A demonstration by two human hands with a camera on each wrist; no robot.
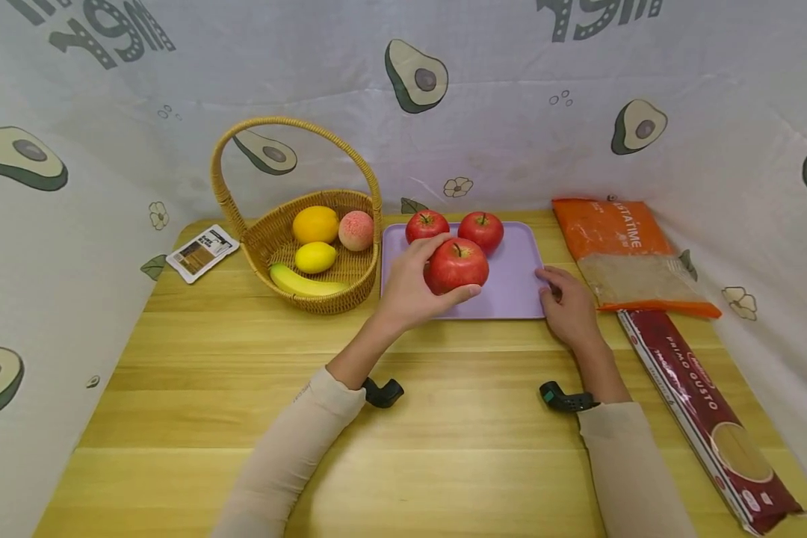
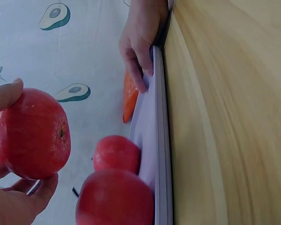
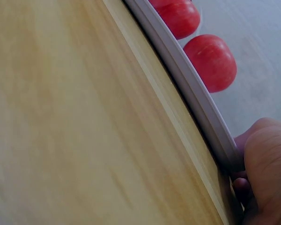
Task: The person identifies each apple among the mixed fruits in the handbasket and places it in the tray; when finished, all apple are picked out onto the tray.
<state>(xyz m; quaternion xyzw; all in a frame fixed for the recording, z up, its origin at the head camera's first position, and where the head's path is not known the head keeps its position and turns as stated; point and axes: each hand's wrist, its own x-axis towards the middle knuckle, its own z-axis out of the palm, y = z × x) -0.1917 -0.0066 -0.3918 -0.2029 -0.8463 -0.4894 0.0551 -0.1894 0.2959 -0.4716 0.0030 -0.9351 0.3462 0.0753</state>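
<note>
My left hand holds a red apple between thumb and fingers, above the left part of a lilac tray. In the left wrist view, this held apple is clear of the tray. Two more red apples, a left one and a right one, sit along the tray's back. My right hand grips the tray's right edge near its front corner. In the right wrist view the thumb lies over the rim and a curled finger shows below it.
Left of the tray stands a wicker basket holding an orange fruit, a peach, a lemon and a banana. A small white packet lies beyond it. On the right lie an orange bag and a long maroon noodle packet.
</note>
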